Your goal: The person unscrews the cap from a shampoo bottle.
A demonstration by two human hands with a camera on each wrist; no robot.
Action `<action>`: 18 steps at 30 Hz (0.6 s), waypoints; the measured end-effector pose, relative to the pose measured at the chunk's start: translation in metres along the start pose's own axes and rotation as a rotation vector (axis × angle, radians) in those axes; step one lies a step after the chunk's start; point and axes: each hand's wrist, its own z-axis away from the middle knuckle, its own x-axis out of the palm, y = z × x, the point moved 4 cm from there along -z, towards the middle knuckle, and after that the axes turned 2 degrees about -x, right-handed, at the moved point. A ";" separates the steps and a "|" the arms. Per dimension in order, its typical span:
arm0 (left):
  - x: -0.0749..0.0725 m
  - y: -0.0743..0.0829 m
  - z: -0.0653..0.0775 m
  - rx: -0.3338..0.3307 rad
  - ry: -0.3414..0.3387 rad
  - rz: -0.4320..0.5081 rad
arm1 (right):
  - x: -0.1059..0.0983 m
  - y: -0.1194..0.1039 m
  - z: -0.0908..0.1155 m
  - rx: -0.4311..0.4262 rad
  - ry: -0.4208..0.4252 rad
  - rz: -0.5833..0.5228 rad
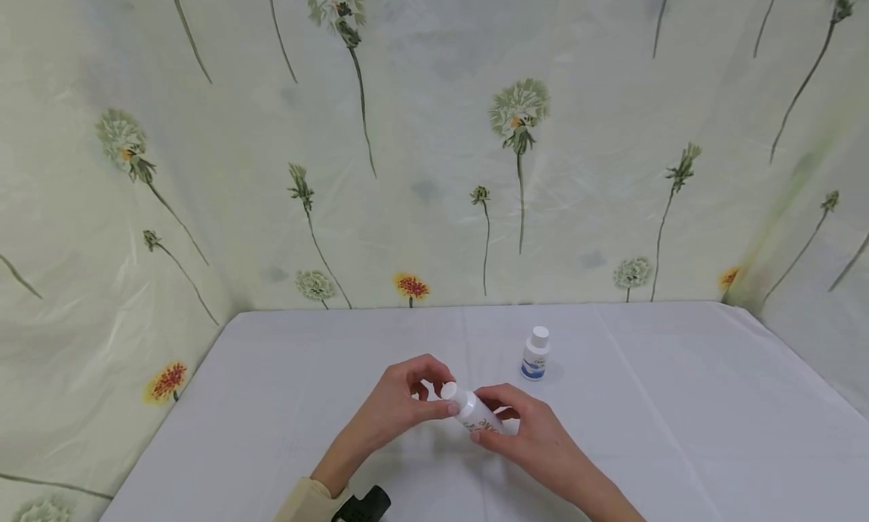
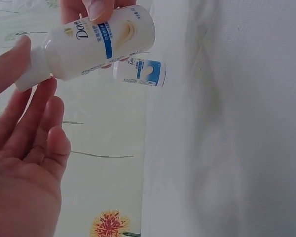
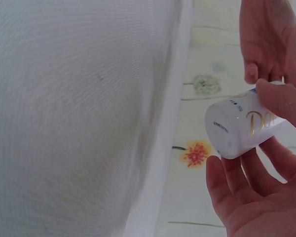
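A white Dove bottle [image 1: 479, 414] is held tilted between both hands over the table, its cap end up and to the left. My right hand [image 1: 526, 431] grips the bottle's body, thumb on one side and fingers on the other. With thumb and fingers, my left hand [image 1: 407, 397] pinches the white cap [image 2: 35, 69]. The gold Dove lettering shows in the right wrist view, beside the bottle's flat base [image 3: 221, 132]. Behind the hands, to the right, a second, smaller-looking white and blue Dove bottle [image 1: 535, 354] stands upright with its cap on.
A white cloth covers the table [image 1: 652, 416]. A pale curtain [image 1: 434, 130] printed with dandelions hangs along the back and sides. On the left forearm there is a light sleeve [image 1: 308, 501], with a black device [image 1: 366, 505] near the wrist.
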 end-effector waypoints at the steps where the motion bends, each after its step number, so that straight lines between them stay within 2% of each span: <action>1: 0.000 0.000 0.000 0.003 -0.007 0.000 | 0.000 0.001 0.000 0.007 0.000 0.004; 4: 0.001 -0.002 -0.001 0.023 -0.037 -0.018 | 0.000 0.002 -0.001 0.022 0.000 0.016; 7: 0.002 -0.002 -0.002 0.073 -0.079 -0.023 | 0.000 0.002 -0.002 0.017 0.004 0.018; 13: 0.005 -0.001 -0.001 0.182 -0.138 0.028 | 0.000 0.002 0.000 -0.026 0.005 -0.002; 18: 0.007 -0.003 0.000 0.202 -0.175 0.059 | 0.000 0.003 0.000 -0.048 0.009 -0.008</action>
